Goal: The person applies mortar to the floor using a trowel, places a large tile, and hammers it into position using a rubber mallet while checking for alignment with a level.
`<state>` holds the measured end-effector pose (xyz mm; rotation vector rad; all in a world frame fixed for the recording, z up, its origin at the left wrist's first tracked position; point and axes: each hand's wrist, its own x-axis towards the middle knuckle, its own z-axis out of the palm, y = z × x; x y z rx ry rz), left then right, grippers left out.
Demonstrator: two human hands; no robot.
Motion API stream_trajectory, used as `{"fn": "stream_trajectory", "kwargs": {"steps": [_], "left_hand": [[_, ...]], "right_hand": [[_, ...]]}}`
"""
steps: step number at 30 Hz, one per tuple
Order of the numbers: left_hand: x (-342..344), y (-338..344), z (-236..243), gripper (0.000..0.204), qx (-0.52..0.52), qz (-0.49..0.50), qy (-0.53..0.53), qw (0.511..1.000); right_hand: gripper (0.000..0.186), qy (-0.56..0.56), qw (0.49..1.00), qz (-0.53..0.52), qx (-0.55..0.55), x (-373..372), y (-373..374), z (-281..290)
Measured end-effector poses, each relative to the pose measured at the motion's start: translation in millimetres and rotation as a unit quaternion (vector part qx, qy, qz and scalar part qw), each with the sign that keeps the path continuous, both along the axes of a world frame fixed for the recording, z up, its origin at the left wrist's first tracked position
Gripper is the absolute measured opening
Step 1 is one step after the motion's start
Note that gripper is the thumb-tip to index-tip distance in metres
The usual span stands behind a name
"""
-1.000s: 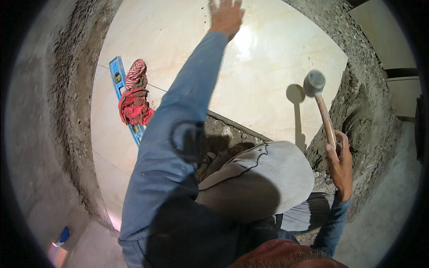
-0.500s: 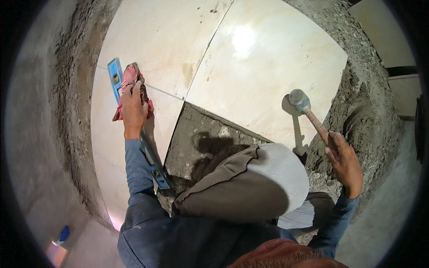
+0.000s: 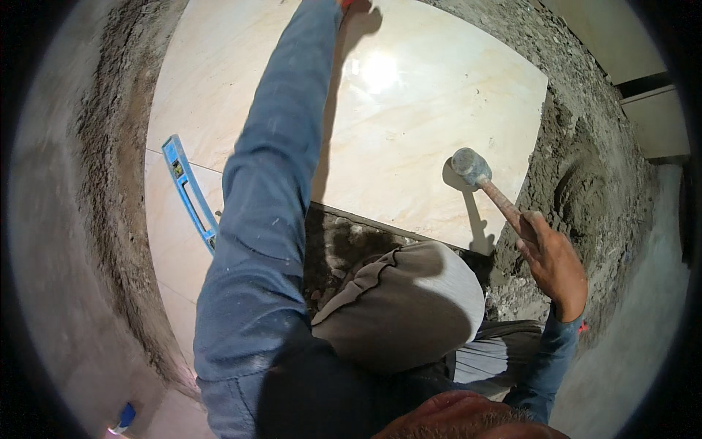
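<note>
My right hand (image 3: 553, 263) is closed round the wooden handle of a mallet (image 3: 472, 168). The mallet's grey head is over the large cream tile (image 3: 439, 95) and casts a shadow on it. My left arm (image 3: 270, 146) stretches far forward across the tiles, and its hand lies beyond the upper edge of the picture. A scrap of red cloth (image 3: 344, 4) shows there beside the cuff. To the left of that arm a blue spirit level (image 3: 189, 190) lies on the tiles, its near end hidden by the sleeve.
Grey mortar and rubble (image 3: 585, 175) border the tiles on the right, with another rough strip (image 3: 117, 168) on the left. My bent knee (image 3: 409, 300) is over a gap of rough mortar bed. More tiles (image 3: 658, 121) are at the far right. A small blue object (image 3: 126, 415) lies lower left.
My left hand has left the spirit level's side and reached far forward with the red cloth, out of the picture. My right hand still grips the mallet, with little movement.
</note>
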<state>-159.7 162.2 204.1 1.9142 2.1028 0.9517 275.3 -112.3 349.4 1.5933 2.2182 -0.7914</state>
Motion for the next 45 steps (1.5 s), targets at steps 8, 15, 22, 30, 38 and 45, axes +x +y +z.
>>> {"fn": "stream_trajectory", "kwargs": {"steps": [8,15,22,30,38,45], "left_hand": [[-5,-31,-55,0.023,-0.037,-0.113,-0.149,0.982],[-49,-170,-111,0.051,0.088,-0.152,0.063,0.982],[-27,-380,-97,0.05,-0.006,-0.098,0.041,0.994],[-95,-488,-5,0.023,-0.097,0.149,-0.289,0.941],[-152,-290,-122,0.093,0.039,0.267,0.042,0.962],[-20,-124,-123,0.081,0.077,0.093,-0.006,0.993]], "right_hand": [[0.043,-0.015,0.999,-0.038,-0.026,7,-2,-5],[0.041,0.003,1.0,-0.005,-0.014,6,2,-8],[0.04,0.011,1.0,0.017,-0.005,18,-3,-14],[0.042,0.013,0.999,0.009,-0.04,29,-7,-16],[0.044,0.04,0.996,-0.073,-0.018,53,-55,43],[0.048,0.044,0.952,-0.3,-0.035,113,-116,87]]}}
